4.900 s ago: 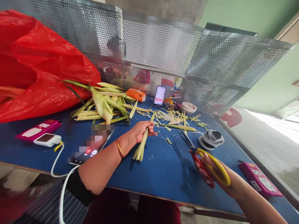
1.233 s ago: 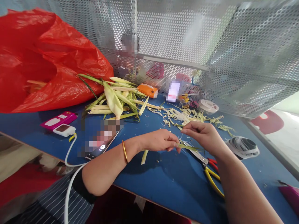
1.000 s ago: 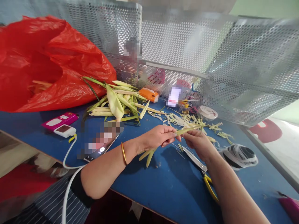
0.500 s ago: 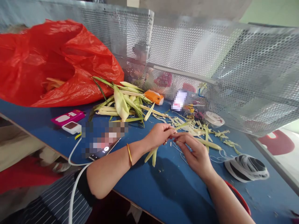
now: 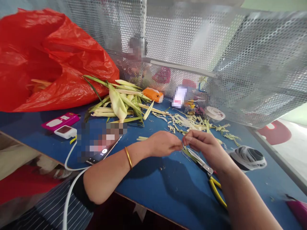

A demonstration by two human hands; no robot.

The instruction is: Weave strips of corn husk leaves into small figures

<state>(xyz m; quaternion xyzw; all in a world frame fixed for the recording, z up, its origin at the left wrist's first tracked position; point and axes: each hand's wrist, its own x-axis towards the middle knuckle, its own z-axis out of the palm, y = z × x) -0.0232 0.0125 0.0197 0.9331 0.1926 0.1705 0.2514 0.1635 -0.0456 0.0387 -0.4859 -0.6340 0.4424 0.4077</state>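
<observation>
My left hand (image 5: 165, 143) is closed in a pinch, and pale corn husk strips (image 5: 142, 138) stick out behind its wrist. Its fingertips almost meet those of my right hand (image 5: 203, 143), which is also pinched. Fine white thread (image 5: 185, 154) hangs at the right fingertips. Just under the right hand are scissors (image 5: 202, 164) with yellow handles, blades pointing at the fingertips and a green husk piece (image 5: 188, 152) beside them. Whether the right hand touches the scissors I cannot tell. A spool of white thread (image 5: 249, 157) stands right of the right wrist.
A heap of corn husks (image 5: 118, 102) lies by a large red plastic bag (image 5: 79, 60). Husk scraps (image 5: 185, 121) cover the table behind my hands. A phone (image 5: 105, 147) and white cable (image 5: 69, 191) lie near my left arm. A perforated metal screen (image 5: 179, 44) borders the back.
The view has shifted slightly. My left hand has turned so its back faces up, and the husk strips have moved behind the wrist. The scissors now show beneath my right hand.
</observation>
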